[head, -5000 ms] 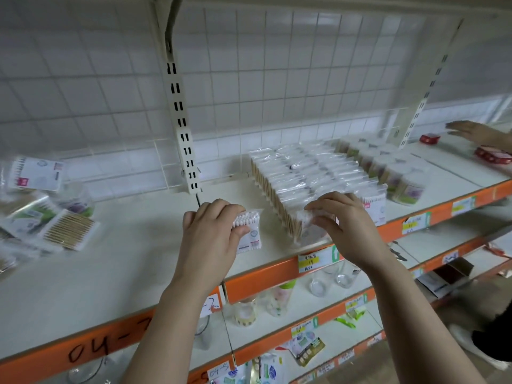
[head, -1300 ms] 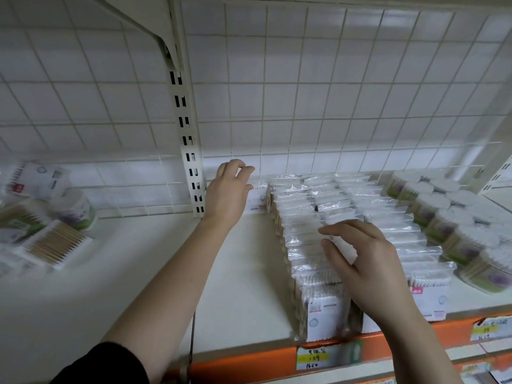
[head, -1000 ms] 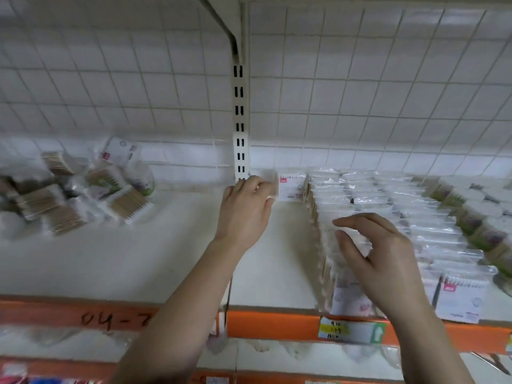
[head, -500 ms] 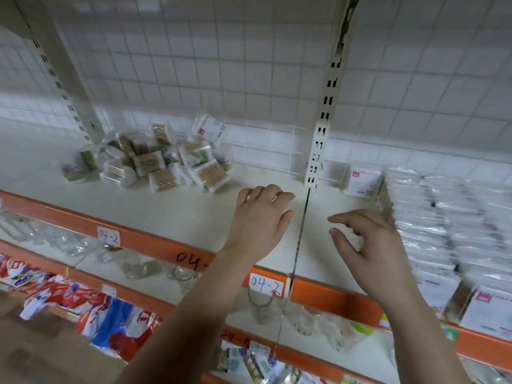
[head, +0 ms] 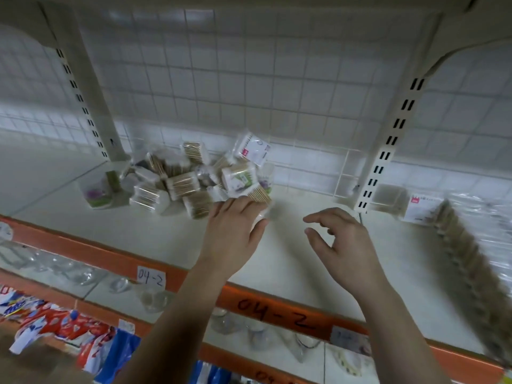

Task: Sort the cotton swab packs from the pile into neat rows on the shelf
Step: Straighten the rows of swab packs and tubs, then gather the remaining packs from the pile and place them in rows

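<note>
Left hand (head: pixel 232 236): the fingers (head: pixel 221 212) are stretched over the nearest pack (head: pixel 261 214) at the front edge of the pile (head: pixel 182 181). Whether it's actually gripped can't be made out, too blurry. The right hand (head: pixel 343 245) is held above bare shelf (head: pixel 138 234), fingers loosely curled, nothing in them.

The pile is heaped at the back of the white shelf. It's flat clear-plastic packs stuffed with wooden-stick swabs, pointed every which way with no shared long axis. One white-labelled pack (head: pixel 253 149) is propped tilted on top. A round tub (head: pixel 97 189) is parked at the pile's left.

Past the slotted upright (head: pixel 388 151) on the right, sorted packs are stood on edge in rows (head: pixel 465 245) run back-to-front, badly smeared. An orange rail (head: pixel 277 309) is fitted along the shelf front.
</note>
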Tool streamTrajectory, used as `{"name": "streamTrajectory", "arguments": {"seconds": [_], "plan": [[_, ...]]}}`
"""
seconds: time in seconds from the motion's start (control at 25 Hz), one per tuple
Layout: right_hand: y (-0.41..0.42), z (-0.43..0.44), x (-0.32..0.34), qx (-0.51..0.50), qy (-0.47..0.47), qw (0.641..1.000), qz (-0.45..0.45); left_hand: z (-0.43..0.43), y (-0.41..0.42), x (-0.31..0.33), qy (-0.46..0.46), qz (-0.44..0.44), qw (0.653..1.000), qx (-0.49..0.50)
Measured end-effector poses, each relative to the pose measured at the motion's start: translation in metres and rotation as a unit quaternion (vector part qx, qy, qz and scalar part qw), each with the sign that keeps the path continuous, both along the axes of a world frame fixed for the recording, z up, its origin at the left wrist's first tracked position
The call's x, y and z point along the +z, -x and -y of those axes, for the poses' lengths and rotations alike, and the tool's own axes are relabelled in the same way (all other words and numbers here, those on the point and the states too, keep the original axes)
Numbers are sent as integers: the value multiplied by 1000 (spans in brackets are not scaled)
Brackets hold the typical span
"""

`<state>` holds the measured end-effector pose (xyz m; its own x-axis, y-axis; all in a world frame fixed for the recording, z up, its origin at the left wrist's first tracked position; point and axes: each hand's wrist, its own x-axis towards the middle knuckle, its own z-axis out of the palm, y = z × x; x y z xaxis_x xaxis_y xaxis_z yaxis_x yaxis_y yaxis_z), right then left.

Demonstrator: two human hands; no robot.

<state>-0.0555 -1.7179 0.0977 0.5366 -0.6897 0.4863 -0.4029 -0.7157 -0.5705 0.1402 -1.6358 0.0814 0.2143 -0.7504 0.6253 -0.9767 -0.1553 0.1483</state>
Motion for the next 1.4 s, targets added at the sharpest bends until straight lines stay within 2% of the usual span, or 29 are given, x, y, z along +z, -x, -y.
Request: {"name": "streamTrajectory", "arguments": {"seconds": [0.56, 0.72, 0.8, 1.12, 1.32, 1.4], "plan": [[-145, 22, -5, -37, 29, 998, -39, 13, -138, -8, 8, -40, 998, -40], [-173, 29, 8, 2, 50, 998, -26, 14, -157, -10, -5, -55, 997, -52], [-186, 36, 11, 21, 53, 997, -48, 14, -167, -9, -3, -62, 997, -51], [-210, 53, 0, -18, 70, 988, -138, 1, -192, -12, 3, -81, 996, -25], [-213, 52, -2, -49, 78, 987, -130, -8, -195, -13, 4, -81, 997, -15], [-210, 50, 2, -61, 64, 992, -85, -10, -196, -13, 2, -87, 996, -18]]}}
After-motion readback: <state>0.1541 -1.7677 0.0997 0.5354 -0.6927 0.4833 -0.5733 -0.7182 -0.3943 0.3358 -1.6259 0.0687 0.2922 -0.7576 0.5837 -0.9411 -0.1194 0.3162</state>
